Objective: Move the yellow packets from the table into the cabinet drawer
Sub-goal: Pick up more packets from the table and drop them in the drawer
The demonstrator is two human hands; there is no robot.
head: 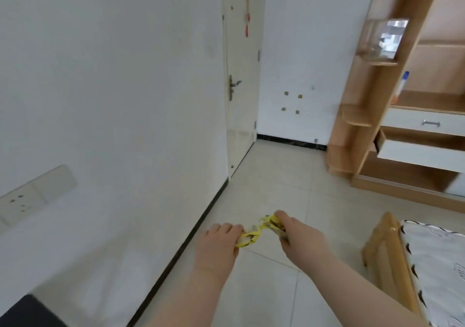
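Both of my hands hold yellow packets (254,233) in the air above the tiled floor, low in the head view. My left hand (219,246) grips the left end of the bunch and my right hand (299,236) grips the right end. The packets are yellow with dark print and crumpled between my fingers. The wooden cabinet (364,115) stands at the far right, with a white drawer (417,150) pulled open below a shut drawer. The table does not show.
A white wall with a socket plate (32,196) runs along the left. A white door (241,80) is straight ahead. A bed with a wooden frame (392,258) fills the lower right corner. Tiled floor lies between me and the cabinet.
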